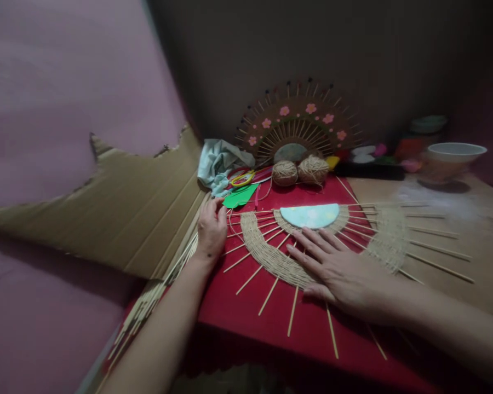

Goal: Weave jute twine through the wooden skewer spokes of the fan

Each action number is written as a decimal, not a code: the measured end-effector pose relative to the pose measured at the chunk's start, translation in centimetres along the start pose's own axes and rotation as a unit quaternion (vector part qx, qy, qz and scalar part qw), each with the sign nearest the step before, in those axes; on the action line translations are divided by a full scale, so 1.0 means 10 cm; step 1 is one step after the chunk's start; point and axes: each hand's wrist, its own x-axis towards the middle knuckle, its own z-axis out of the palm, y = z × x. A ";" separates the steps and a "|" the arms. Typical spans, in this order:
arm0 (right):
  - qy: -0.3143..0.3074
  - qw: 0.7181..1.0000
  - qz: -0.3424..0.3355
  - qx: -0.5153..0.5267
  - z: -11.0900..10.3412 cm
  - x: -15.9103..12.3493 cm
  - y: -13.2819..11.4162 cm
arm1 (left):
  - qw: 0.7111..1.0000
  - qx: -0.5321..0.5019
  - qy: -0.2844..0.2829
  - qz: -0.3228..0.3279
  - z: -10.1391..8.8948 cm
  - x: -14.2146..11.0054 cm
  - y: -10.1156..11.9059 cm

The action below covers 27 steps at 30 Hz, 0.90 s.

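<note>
Pink wall [66, 82] fills the upper left, and red cloth [225, 295] spreads across the lower centre. Right of centre, the right hand [337, 268] lies flat, fingers spread, on the woven fan [267, 260], grasping nothing. Left of it, the left hand [211, 227] bends its fingers at the fan's left end; whether they pinch anything, I cannot tell. Green paper [241, 197] lies just above, then twine balls [313, 169] and a flowered fan [308, 117] at upper centre.
</note>
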 end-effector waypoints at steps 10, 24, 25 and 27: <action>-0.007 1.000 0.009 0.021 -0.19 0.12 0.20 | 0.995 0.063 -0.057 -0.046 0.03 0.02 -0.17; -0.042 0.990 0.132 -0.014 -0.10 0.83 0.51 | 0.980 0.138 -0.140 0.015 0.13 -0.01 -0.32; -0.049 0.990 0.135 -0.012 -0.11 0.84 0.52 | 0.979 0.140 -0.145 0.018 0.12 -0.01 -0.31; -0.061 0.990 0.130 -0.007 -0.12 0.85 0.56 | 0.978 0.141 -0.155 0.024 0.11 0.00 -0.30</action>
